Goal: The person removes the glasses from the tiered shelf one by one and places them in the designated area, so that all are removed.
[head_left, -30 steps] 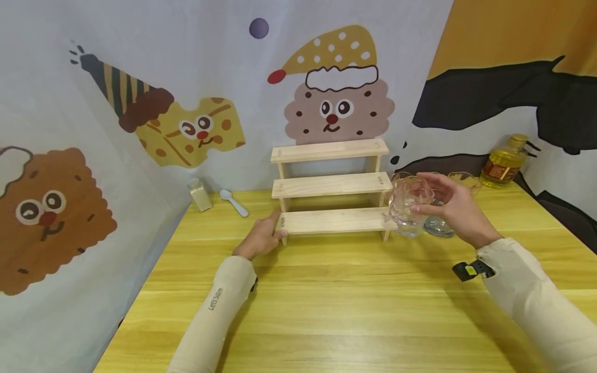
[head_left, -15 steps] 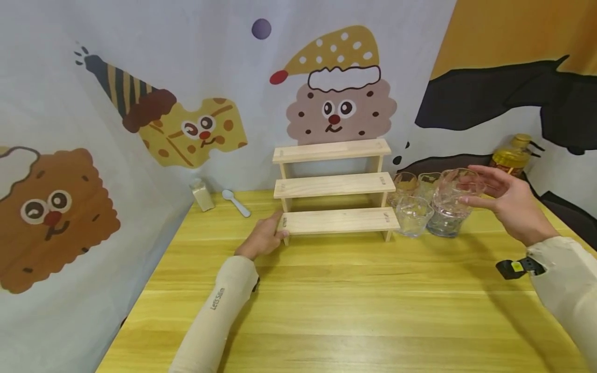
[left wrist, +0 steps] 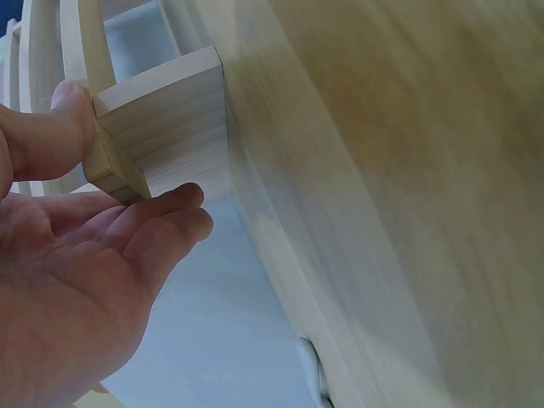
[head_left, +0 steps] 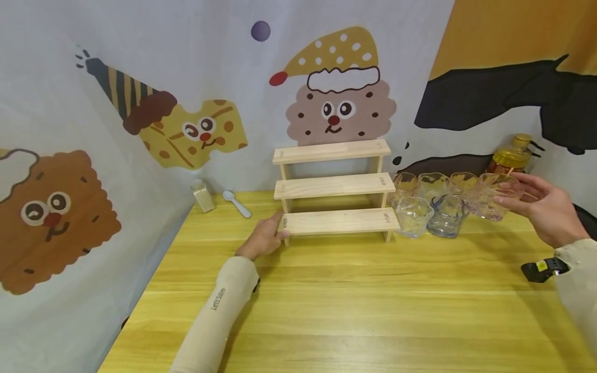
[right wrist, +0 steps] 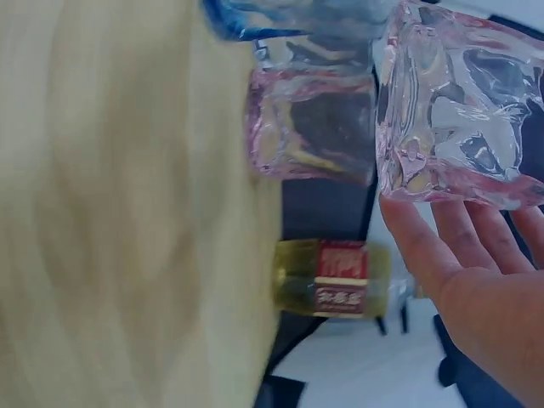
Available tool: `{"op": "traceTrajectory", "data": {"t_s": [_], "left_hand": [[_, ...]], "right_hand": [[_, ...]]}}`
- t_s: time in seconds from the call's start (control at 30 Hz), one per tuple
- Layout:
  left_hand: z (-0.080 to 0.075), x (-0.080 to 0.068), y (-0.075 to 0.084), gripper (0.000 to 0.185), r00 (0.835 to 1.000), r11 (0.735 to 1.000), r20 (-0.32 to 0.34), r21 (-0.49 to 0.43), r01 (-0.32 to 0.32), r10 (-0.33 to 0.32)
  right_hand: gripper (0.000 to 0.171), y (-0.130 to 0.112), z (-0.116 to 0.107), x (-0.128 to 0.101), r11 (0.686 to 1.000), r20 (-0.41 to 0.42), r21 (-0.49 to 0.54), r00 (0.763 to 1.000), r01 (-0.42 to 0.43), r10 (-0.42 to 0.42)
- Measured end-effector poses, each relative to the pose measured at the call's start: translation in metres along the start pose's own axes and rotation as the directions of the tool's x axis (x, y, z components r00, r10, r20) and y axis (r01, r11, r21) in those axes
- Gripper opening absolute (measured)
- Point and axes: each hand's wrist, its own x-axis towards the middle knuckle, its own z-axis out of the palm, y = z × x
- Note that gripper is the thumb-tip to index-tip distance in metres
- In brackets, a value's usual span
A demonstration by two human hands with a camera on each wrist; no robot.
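Observation:
My left hand (head_left: 263, 237) grips the left end of the lowest board of a three-tier wooden stand (head_left: 339, 221). In the left wrist view the thumb lies on top of the board's corner (left wrist: 119, 174) and the fingers are underneath. Over at the right, my right hand (head_left: 549, 211) holds a pink-tinted drinking glass (head_left: 492, 199) by its side, thumb and fingers around it. The right wrist view has this glass (right wrist: 455, 115) raised off the table. Left of it stand a clear glass (head_left: 414, 217) and a bluish glass (head_left: 446, 217) in front.
Behind them are a pink glass (head_left: 463, 182), a yellowish glass (head_left: 432, 185) and another pinkish glass (head_left: 403, 187). An oil bottle (head_left: 507, 159) stands in the back right corner. A small filled jar (head_left: 202, 197) and a pale spoon (head_left: 237, 203) are left of the stand.
My right hand has carried the pink-tinted glass rightward, from beside the stand, over the bluish glass, to the right end of the group. My left hand keeps its grip on the stand.

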Motion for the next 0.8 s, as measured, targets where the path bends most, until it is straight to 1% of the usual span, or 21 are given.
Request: {"op": "traceTrajectory", "data": {"t_s": [0.1,0.17,0.23,0.3,0.37,0.43,0.5,0.57,0.67,0.73,0.8], "left_hand": [[0.000,0.000,0.000,0.064,1.000,1.000,-0.004,0.001,-0.006,0.006],[0.000,0.000,-0.001,0.064,1.000,1.000,-0.008,0.003,-0.012,0.012],[0.000,0.000,-0.001,0.063,1.000,1.000,-0.009,0.003,-0.016,0.016],[0.000,0.000,-0.001,0.063,1.000,1.000,-0.009,0.002,-0.016,0.016],[0.000,-0.001,-0.001,0.063,1.000,1.000,-0.011,-0.003,-0.016,0.016],[0.000,0.000,-0.001,0.062,1.000,1.000,-0.016,-0.004,-0.021,0.021],[0.000,0.000,-0.001,0.061,0.999,1.000,-0.020,-0.005,-0.028,0.028],[0.000,0.000,-0.001,0.060,0.999,0.999,-0.024,-0.004,-0.033,0.033],[0.001,0.001,-0.001,0.059,0.999,0.999,-0.023,-0.005,-0.034,0.033],[0.001,0.001,-0.001,0.060,0.999,1.000,-0.023,-0.004,-0.030,0.030],[0.001,0.000,-0.001,0.061,0.999,1.000,-0.021,-0.002,-0.027,0.027]], "right_hand": [[0.082,0.009,-0.001,0.002,1.000,-0.031,0.015,0.999,-0.024,0.024],[0.082,0.013,-0.001,0.003,0.998,-0.042,0.046,0.998,-0.039,0.041],[0.083,0.017,0.000,0.004,0.997,-0.047,0.047,0.997,-0.054,0.056],[0.084,0.022,0.001,0.004,0.997,-0.043,0.047,0.997,-0.065,0.067],[0.085,0.027,0.004,0.004,0.995,-0.027,0.066,0.997,-0.070,0.072],[0.085,0.031,0.007,0.004,0.995,-0.010,0.060,0.997,-0.073,0.074],[0.081,0.035,0.010,0.004,0.995,0.006,0.065,0.997,-0.080,0.080],[0.068,0.039,0.013,0.005,0.993,0.024,0.086,0.997,-0.079,0.078],[0.055,0.042,0.017,0.005,0.993,0.048,0.105,0.997,-0.062,0.057],[0.051,0.042,0.018,0.006,0.988,0.085,0.147,0.995,-0.055,0.043],[0.050,0.040,0.017,0.006,0.983,0.119,0.174,0.992,-0.056,0.036]]}}
